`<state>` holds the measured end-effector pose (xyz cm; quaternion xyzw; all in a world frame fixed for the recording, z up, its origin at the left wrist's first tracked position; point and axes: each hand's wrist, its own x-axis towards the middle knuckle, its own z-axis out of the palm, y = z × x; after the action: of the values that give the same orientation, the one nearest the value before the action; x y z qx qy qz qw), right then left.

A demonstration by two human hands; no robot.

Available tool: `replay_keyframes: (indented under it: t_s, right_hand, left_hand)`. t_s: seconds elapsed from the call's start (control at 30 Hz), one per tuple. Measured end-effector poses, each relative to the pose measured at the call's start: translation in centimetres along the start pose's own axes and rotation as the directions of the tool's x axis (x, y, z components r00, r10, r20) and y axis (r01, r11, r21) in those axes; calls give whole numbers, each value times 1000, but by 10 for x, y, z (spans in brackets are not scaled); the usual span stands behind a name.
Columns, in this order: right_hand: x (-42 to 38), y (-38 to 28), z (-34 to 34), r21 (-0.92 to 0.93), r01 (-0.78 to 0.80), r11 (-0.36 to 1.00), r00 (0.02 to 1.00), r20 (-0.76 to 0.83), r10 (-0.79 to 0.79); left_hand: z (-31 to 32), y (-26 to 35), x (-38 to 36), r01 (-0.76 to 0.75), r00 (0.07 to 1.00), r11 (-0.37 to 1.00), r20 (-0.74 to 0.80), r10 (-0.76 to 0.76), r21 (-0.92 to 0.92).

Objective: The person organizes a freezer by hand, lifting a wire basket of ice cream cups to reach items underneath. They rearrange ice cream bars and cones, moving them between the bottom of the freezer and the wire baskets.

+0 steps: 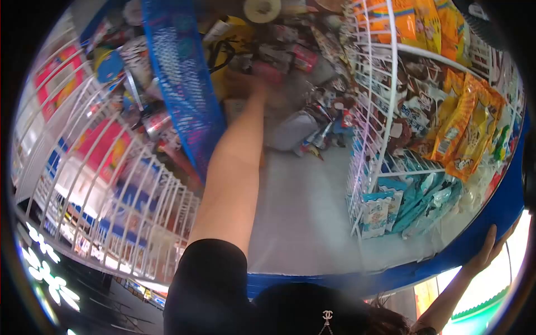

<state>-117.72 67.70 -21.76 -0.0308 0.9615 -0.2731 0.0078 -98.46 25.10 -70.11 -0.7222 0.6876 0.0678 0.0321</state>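
Observation:
My left hand [245, 85] reaches deep into a freezer [304, 215] among small wrapped packs, beside a pinkish-red pack [268, 72]. It is smeared by motion, so its fingers and anything in them cannot be made out. Left of that forearm, a blue mesh-patterned panel [177, 72] slants down. A grey pack [293, 131] lies just right of the forearm. At the lower right, my right hand [487, 251] rests against the blue freezer rim [491, 209], thumb and fingers apart, with nothing visible in it.
White wire baskets [393, 84] on the right hold orange packs [469, 125], brown-and-white packs [416, 109] and teal packs [377, 215]. Another white wire rack [131, 209] curves along the left side. A pale tape-like ring [262, 8] shows at the top.

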Motion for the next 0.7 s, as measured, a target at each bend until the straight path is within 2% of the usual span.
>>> replay_keyframes:
  t_s: [0.07,0.13,0.2,0.27,0.3,0.37,0.43,0.5,0.53,0.6,0.63,0.7]
  right_hand:
    - [-4,12,-9,11,-108,994,994,-10,108]
    - [-4,32,-26,-23,-188,982,981,-53,187]
    - [1,-2,0,-5,38,999,999,35,-38]
    - [10,-1,-3,-101,252,962,962,135,-238]
    - [11,-4,0,-86,260,962,961,117,-249]
    - [15,-3,-1,-97,319,943,944,127,-306]
    - [14,-3,0,-47,297,954,951,109,-291]
    - [13,0,-3,-31,290,957,953,101,-285]
    - [13,0,-2,-25,295,955,952,90,-291]
    - [14,-2,-1,-37,308,951,950,67,-305]
    - [14,-2,-3,-59,317,947,948,63,-313]
    - [15,-5,-3,-93,336,937,941,75,-330]
  left_hand:
    - [27,-16,7,-52,991,994,-127,40,-94]
    - [11,-22,0,-210,977,949,-19,212,-236]
    - [-9,-11,-17,-363,932,859,-130,339,-362]
    - [-38,3,-48,-424,874,579,-149,462,-696]
    - [-58,9,-56,-422,840,396,-188,509,-815]
    - [-151,50,-105,-220,896,187,-123,426,-958]
    - [-231,74,-146,-135,898,51,-100,428,-990]
    - [-283,88,-188,-109,796,58,-52,604,-992]
    - [-300,102,-211,-74,765,113,16,644,-991]
    - [-307,123,-244,-287,680,201,-51,732,-936]
    - [-299,132,-255,-513,599,213,-169,783,-831]
    - [-284,144,-274,-691,531,331,-140,836,-643]
